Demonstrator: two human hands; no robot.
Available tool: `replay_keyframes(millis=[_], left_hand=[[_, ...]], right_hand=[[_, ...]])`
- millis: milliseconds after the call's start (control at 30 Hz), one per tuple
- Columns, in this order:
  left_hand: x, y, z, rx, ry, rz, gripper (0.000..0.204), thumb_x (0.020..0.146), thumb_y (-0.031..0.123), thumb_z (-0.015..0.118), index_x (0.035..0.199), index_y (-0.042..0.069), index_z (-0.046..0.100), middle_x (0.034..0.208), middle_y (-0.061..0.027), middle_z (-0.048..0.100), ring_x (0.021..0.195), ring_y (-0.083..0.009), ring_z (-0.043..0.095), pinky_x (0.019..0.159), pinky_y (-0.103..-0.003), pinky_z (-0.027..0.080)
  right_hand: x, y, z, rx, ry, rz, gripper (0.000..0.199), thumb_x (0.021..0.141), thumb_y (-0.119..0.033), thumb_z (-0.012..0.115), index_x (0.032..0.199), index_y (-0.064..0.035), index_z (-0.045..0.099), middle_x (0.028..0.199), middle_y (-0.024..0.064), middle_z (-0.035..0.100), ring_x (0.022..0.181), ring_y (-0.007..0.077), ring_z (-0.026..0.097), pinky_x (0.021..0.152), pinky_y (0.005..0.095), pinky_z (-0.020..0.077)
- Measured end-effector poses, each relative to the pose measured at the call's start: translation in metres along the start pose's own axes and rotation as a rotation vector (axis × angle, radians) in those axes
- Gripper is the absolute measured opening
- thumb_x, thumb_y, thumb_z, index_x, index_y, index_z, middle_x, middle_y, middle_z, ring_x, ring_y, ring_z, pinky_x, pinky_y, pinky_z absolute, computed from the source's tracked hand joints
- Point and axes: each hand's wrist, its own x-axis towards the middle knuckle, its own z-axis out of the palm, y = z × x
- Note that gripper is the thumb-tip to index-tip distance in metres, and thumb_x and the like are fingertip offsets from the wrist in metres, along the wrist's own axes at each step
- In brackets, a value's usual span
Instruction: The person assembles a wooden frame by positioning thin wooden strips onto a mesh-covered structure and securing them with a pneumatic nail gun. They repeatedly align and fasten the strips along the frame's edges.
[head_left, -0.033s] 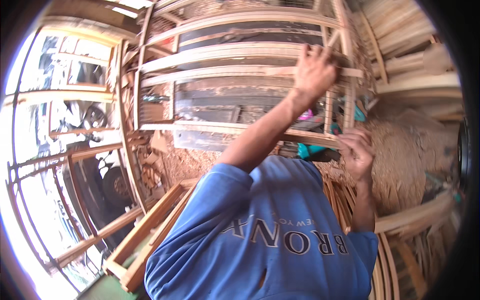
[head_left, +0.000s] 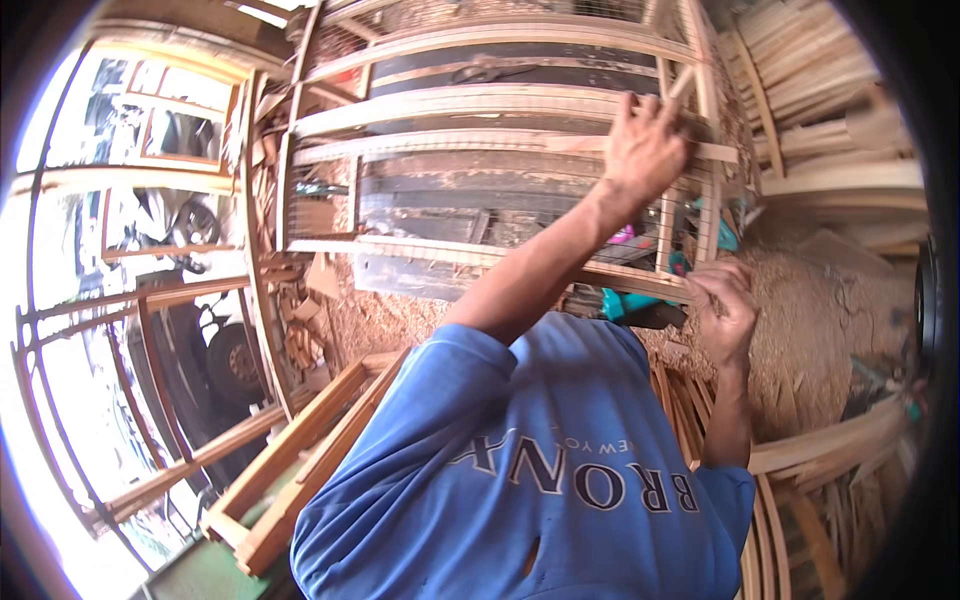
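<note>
Head view: left hand spread over two slats, right hand at the near corner of a wooden frame

Left fingers [head_left: 645, 108] are parted and bent across the upper slat [head_left: 470, 103], and the palm of the left hand [head_left: 648, 152] lies over the lower slat [head_left: 440, 147], close to that slat's right end. The thumb is hidden, so I cannot tell whether this hand is gripping. The right hand [head_left: 724, 308] has its fingers curled inward beside the near right corner of the wooden frame [head_left: 703, 75]. Blur there leaves it unclear whether they pinch something or touch the wood.

Both slats run crosswise over the frame, and the lower one juts beyond its right side. Dark planks [head_left: 420, 200] show through the gaps underneath. A teal and black tool [head_left: 624, 303] lies by the near rail [head_left: 440, 251], just left of the right hand. Shavings [head_left: 410, 316] cover the ground around the frame. Farther out, joined timbers [head_left: 300, 480] slant at the lower left, and stacked boards [head_left: 800, 75] fill the upper right.

Compared with the earlier frame, the frame, slats, tool and both hands all appear slightly farther right, as though the whole view had shifted. The left hand covers the same stretch of slats, and the right hand remains at the same corner.
</note>
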Motion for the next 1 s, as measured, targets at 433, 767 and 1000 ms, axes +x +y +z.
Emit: replay_keyframes(millis=[433,767,1000], left_hand=[[0.005,-0.005,0.012,-0.084,0.149,-0.016,0.03,0.086,0.036,0.071,0.111,0.02,0.074,0.12,-0.0069,0.063,0.12,-0.0259,0.055,0.104,-0.049,0.038],[0.007,-0.004,0.001,-0.056,0.145,-0.026,0.042,0.077,0.032,0.083,0.113,0.014,0.072,0.124,-0.0069,0.064,0.121,-0.0278,0.056,0.101,-0.05,0.042],[0.011,-0.001,-0.007,-0.138,-0.103,-0.051,0.031,0.094,0.021,0.058,0.12,0.017,0.074,0.151,-0.0108,0.052,0.14,-0.0348,0.046,0.114,-0.056,0.034]], right_hand=[[0.067,0.001,0.013,-0.114,-0.039,0.598,0.063,0.089,-0.034,0.078,0.14,-0.0032,0.057,0.131,0.0229,0.066,0.12,0.0358,0.064,0.103,0.0433,0.0483],[0.091,0.015,0.029,-0.382,-0.166,0.582,0.094,0.086,-0.046,0.078,0.149,0.011,0.036,0.141,0.0356,0.054,0.13,0.0453,0.057,0.111,0.0454,0.0466],[0.123,-0.005,0.016,-0.307,-0.339,0.801,0.096,0.077,-0.038,0.083,0.145,0.013,0.039,0.129,0.0352,0.062,0.117,0.0461,0.064,0.104,0.0475,0.0506]])
